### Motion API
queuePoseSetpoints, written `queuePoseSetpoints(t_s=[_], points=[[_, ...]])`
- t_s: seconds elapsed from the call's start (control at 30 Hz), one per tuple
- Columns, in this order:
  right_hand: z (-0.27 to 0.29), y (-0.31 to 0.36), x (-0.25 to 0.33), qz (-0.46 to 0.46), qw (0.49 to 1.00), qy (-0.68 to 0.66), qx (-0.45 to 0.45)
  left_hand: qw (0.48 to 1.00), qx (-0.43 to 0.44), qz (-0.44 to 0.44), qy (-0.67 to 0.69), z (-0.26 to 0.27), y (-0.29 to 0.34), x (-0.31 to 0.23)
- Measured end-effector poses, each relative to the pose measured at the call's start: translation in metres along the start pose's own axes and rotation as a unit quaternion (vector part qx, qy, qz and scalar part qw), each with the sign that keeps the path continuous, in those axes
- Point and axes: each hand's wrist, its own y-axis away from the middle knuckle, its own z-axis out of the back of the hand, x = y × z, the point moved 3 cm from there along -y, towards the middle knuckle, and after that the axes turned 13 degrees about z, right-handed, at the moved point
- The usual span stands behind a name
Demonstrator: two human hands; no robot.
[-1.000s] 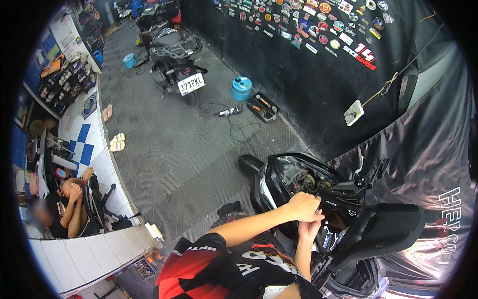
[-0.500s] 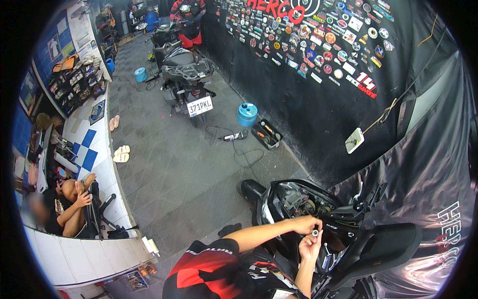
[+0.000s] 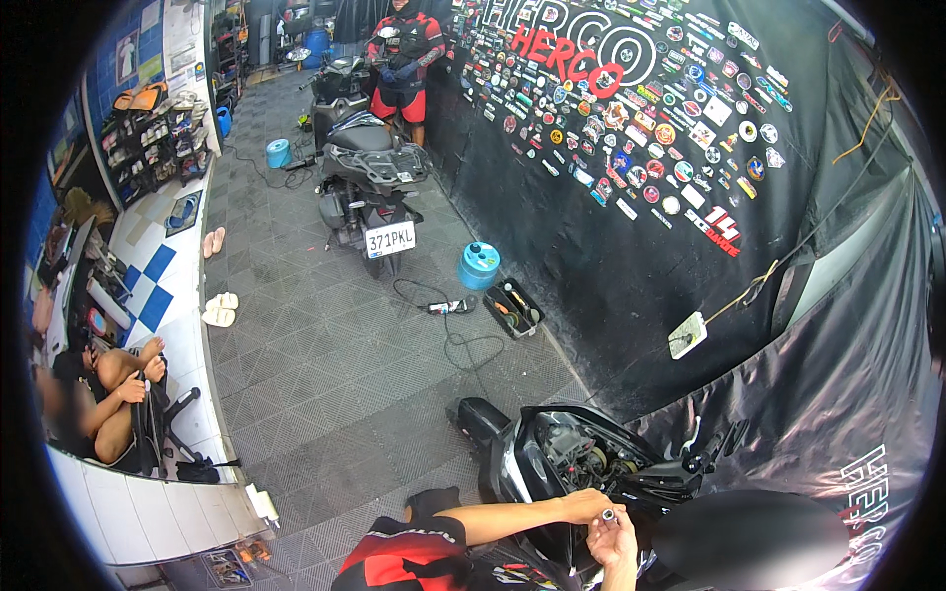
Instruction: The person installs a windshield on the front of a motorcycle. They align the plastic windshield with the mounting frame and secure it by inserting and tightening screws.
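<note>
Close together at the lower right, both my hands are over the near motor scooter (image 3: 522,458), whose front is opened up with inner parts (image 3: 581,448) showing. A small round metal piece with a hollow end, like a socket (image 3: 608,514), is pinched in the fingers of my right hand (image 3: 615,542). My left hand (image 3: 585,505) comes in from the left, closed and right beside the piece. What its fingers hold, if anything, is hidden. A blurred dark patch covers the seat area on the right.
A blue round container (image 3: 479,266), a black tool tray (image 3: 512,307) and a corded power tool (image 3: 451,307) lie on the floor ahead. Farther off, a person (image 3: 404,59) stands by another scooter (image 3: 370,158). Another person (image 3: 113,404) sits at the left. A black sheeted wall (image 3: 591,295) runs along the right.
The view has tilted up, so the scooter and my hands sit lower in the picture. My hands remain together at the metal piece. More of the standing person shows.
</note>
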Motion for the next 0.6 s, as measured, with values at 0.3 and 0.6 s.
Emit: queuePoseSetpoints(t_s=[0.3,0.6], points=[[-0.050,0.054,0.019,0.089,0.855,0.510,0.036,0.998,-0.025,0.047,-0.025,-0.021,0.008,0.007],[-0.083,0.023,0.036,0.389,0.172,0.877,0.224,0.985,-0.093,0.142,-0.023,-0.007,0.011,-0.002]])
